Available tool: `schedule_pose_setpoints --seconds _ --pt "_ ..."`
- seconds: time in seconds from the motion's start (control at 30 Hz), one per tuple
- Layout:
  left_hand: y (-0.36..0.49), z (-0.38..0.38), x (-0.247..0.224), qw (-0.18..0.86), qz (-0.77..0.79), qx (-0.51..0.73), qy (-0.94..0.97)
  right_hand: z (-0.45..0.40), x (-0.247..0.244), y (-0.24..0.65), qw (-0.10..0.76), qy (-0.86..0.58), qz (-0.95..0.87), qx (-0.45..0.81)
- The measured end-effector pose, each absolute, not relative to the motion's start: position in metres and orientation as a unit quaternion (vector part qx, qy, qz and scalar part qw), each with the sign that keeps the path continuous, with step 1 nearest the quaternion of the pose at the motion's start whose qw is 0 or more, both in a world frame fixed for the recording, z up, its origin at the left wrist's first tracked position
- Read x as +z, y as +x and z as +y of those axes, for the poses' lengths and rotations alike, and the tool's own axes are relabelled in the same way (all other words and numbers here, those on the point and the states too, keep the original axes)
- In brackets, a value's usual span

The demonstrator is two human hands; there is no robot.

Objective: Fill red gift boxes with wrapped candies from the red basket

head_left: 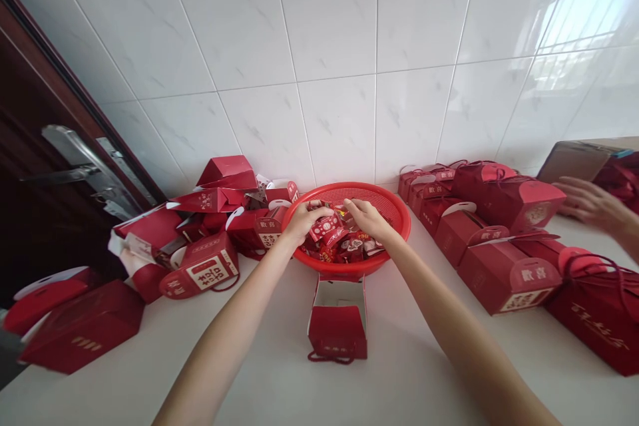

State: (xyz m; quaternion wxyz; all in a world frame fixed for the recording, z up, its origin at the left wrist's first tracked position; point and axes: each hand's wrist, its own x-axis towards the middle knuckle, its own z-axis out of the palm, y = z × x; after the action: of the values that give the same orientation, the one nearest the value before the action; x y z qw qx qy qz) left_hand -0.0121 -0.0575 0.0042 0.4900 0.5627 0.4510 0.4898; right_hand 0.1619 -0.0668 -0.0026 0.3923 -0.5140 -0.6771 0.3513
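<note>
Head view: the left hand (306,220) grips a dotted packet (327,229); the right hand (368,218) is apart, its hold unclear. A loose pinch could drop the packet outside the basket (347,268).

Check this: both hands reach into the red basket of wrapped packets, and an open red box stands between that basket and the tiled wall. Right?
No. The head view shows the open red box on the near side of the red basket, not between it and the tiled wall. The rest stands.
</note>
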Motion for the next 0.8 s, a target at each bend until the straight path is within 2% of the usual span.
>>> schedule_pose_setpoints --seconds 0.13,0.23,0.4,0.8 --pt "-0.0138 -0.0606 0.0062 0.516 0.433 0.517 0.529 -0.0694 -0.0033 0.163 0.422 -0.433 -0.634 0.483" --pt "-0.0148 -0.0607 0.006 0.513 0.443 0.497 0.542 -0.0678 -0.0055 0.1661 0.463 -0.396 -0.602 0.516" --pt "-0.0137 -0.0592 0.0051 0.529 0.437 0.471 0.554 -0.064 -0.0076 0.1683 0.516 -0.41 -0.588 0.469" --pt "-0.0125 -0.0576 0.0027 0.548 0.449 0.445 0.547 -0.0643 -0.0072 0.1664 0.539 -0.453 -0.6 0.38"
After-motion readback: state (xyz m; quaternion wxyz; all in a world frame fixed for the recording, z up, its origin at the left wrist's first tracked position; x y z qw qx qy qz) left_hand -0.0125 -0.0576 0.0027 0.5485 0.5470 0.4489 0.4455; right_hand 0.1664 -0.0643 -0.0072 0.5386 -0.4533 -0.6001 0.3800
